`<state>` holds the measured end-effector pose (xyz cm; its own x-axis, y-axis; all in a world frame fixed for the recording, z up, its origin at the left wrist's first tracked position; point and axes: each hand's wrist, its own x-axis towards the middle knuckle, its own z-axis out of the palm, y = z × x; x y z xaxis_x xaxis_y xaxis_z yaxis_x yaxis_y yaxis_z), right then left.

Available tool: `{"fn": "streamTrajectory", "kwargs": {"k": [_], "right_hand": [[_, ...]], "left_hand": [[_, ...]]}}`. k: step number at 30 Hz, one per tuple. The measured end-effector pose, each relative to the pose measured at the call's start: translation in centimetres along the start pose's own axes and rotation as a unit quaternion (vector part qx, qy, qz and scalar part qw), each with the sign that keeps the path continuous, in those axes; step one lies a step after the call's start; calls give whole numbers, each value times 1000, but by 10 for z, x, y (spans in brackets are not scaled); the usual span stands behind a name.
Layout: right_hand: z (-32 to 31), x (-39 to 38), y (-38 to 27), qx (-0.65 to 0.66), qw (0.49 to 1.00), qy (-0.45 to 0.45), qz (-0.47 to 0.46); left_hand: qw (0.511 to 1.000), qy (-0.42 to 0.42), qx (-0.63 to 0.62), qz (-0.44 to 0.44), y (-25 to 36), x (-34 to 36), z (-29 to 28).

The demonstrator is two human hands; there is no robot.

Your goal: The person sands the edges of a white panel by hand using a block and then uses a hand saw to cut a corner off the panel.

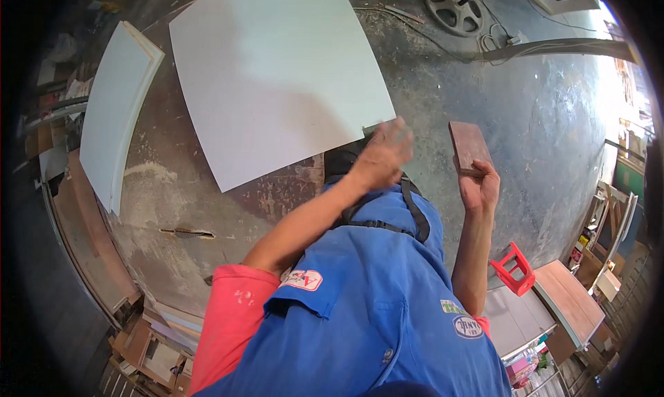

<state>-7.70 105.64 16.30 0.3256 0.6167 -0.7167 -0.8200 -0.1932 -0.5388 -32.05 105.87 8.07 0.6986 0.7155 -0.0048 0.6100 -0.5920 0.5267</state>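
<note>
A large white board [277,72] lies flat in front of me, with a small notch cut near its right corner. My left hand [382,153] hovers just beside that notch. Its fingers look stretched out and loosely apart, a little blurred, and nothing shows in them. Out to the right, my right hand [480,184] is closed round the near end of a flat, reddish-brown rectangular block [469,146], which looks like wood. The block is held up off the floor, apart from the board.
Further white panels [117,120] lie at the left. A wheel-like metal part [453,10] and a cable lie at the far right. A red plastic stool [514,269] stands near a wood-faced panel [568,297] at the lower right. The concrete floor [187,234] has a crack at left.
</note>
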Motion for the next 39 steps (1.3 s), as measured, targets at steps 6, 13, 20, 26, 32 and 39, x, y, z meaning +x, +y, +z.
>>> {"fn": "streamTrajectory", "kwargs": {"k": [6,13,20,26,32,39], "right_hand": [[-24,-12,12,-5,999,-8,38],[-29,-5,40,3,994,11,105],[-51,3,34,18,994,-25,108],[-64,30,23,17,995,-23,97],[-39,46,17,5,995,-54,79],[-3,47,35,-28,991,-103,86]], "left_hand": [[973,192,-80,-104,-13,-22,-7],[923,175,68,-336,-31,-9,-24],[911,186,99,-356,-32,-4,-13],[913,150,101,-365,-37,-17,-8],[914,155,97,-363,-36,-20,-11],[912,150,85,-371,-44,-8,0]]}}
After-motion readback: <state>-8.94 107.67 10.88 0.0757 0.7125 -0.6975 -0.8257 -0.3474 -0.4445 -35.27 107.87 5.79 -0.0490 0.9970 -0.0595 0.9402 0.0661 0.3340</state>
